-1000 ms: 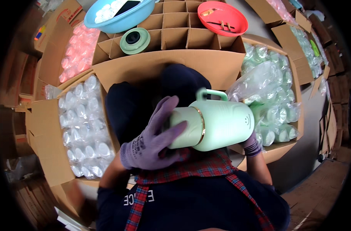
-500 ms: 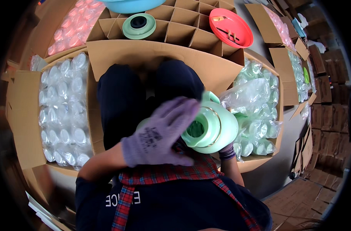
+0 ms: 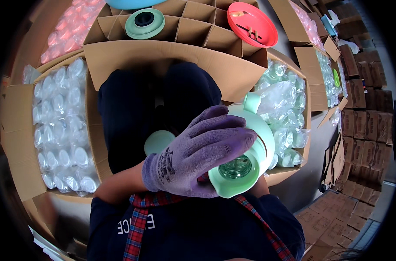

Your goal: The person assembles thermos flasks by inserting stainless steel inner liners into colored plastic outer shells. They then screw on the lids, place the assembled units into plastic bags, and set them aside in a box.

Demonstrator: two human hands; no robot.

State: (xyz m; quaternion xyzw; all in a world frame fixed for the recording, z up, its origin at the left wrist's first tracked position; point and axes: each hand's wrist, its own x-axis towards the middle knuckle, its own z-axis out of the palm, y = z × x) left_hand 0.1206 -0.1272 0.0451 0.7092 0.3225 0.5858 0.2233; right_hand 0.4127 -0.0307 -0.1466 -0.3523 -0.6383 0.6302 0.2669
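Note:
A mint-green thermos jug [image 3: 263,130] is tilted in front of my body, its wide spouted mouth toward me and its handle on the far side. Clear, glassy-looking material shows inside the mouth. My left hand [image 3: 198,152], in a purple-grey knitted glove, grips the collar around that mouth, fingers over the top and thumb low by the rim. Behind the jug my right hand is hidden; only a bit of its forearm shows below, so its fingers cannot be seen. A pale green round piece [image 3: 159,142] lies by my lap, partly covered by my left wrist.
Ahead stands a divided carton [image 3: 176,54] bearing a green ring-shaped part [image 3: 145,24], a red bowl [image 3: 252,24] with small tools and a blue basin [image 3: 135,3]. Cartons of bagged clear parts [image 3: 61,126] and bagged green parts [image 3: 285,113] flank me. Stacked boxes [image 3: 365,117] line the right.
My left hand has moved right onto the jug's collar, its fingers now across the mouth. The jug has turned and its spout points more toward me. The view has shifted slightly.

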